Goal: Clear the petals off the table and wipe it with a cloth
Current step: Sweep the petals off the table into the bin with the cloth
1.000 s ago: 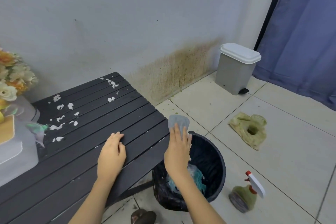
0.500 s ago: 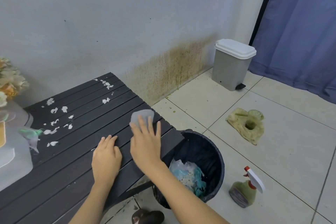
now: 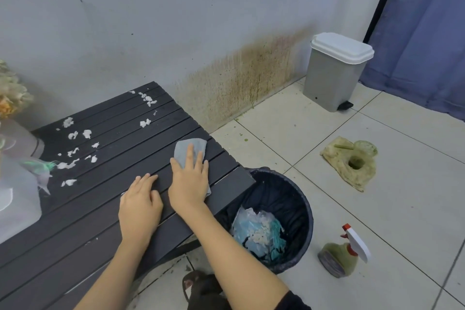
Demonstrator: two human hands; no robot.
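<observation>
A: Status of the hands?

B: Right hand (image 3: 189, 184) lies flat on the grey cloth (image 3: 191, 149), fingers (image 3: 189, 155) straight and spread, pressing it onto the bench (image 3: 105, 229) near the right end. The cloth shows ahead of the fingertips and at the heel of the palm. Left hand (image 3: 141, 205) rests palm down on the slats just beside the right, fingers relaxed, holding nothing.

A: Petals?

B: White petals (image 3: 75, 153) lie scattered over the far left part of the bench, ahead of the left hand and well apart from the cloth. A smaller group (image 3: 148, 100) sits at the far edge by the wall.

A: Surroundings?

B: A black bin (image 3: 302, 199) stands on the floor at the bench's right end, holding white and blue scraps. A spray bottle (image 3: 344, 251) stands on the tiles to its right. A rag (image 3: 349, 161) lies further off, and a grey pedal bin (image 3: 334, 70) stands against the wall. Flowers (image 3: 11, 93) show at the left margin.
</observation>
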